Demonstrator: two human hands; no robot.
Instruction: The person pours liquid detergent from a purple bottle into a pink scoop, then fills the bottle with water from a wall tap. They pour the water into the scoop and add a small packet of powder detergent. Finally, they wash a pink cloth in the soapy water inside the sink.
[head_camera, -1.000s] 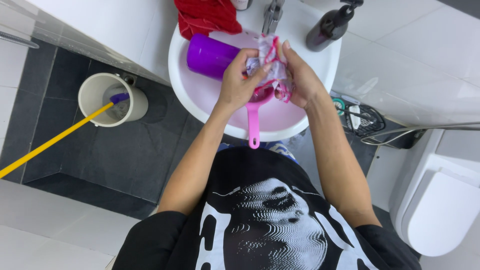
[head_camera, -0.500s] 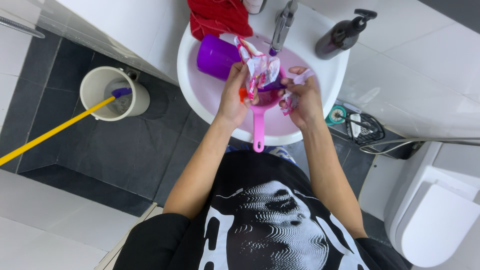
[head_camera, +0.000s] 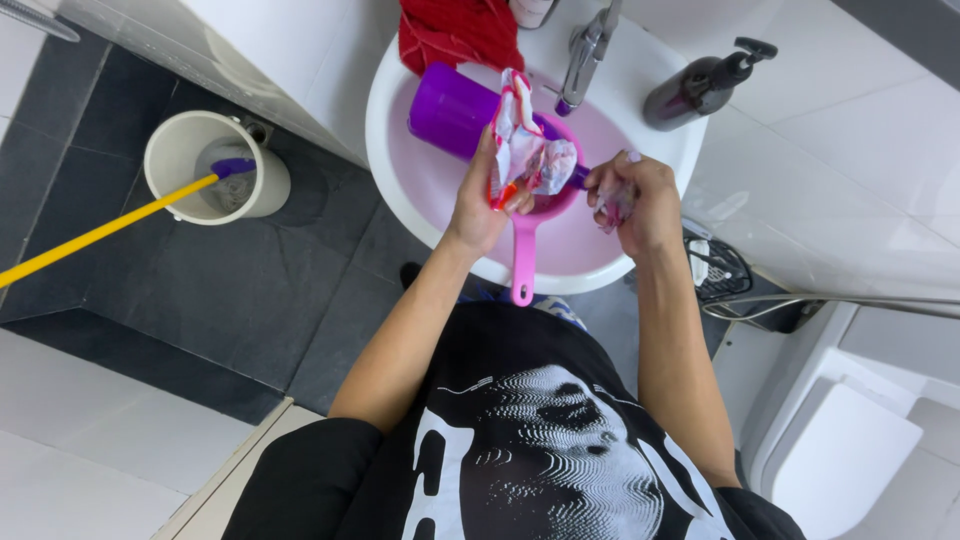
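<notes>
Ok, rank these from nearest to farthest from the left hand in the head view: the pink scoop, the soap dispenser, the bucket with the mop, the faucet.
From the left hand:
1. Pink scoop, right beside the hand, over the sink.
2. Faucet, behind, at the back of the sink.
3. Soap dispenser and bucket: dispenser back right on the counter, bucket left on the floor. Too close to call.

Wrapper: crumpled, white with red print, torn open, held upright over the sink. Torn scrap at its 3 o'clock, crushed small, near.

Single head-worn view, steeply downward and close, over a white sink and dark floor.
</notes>
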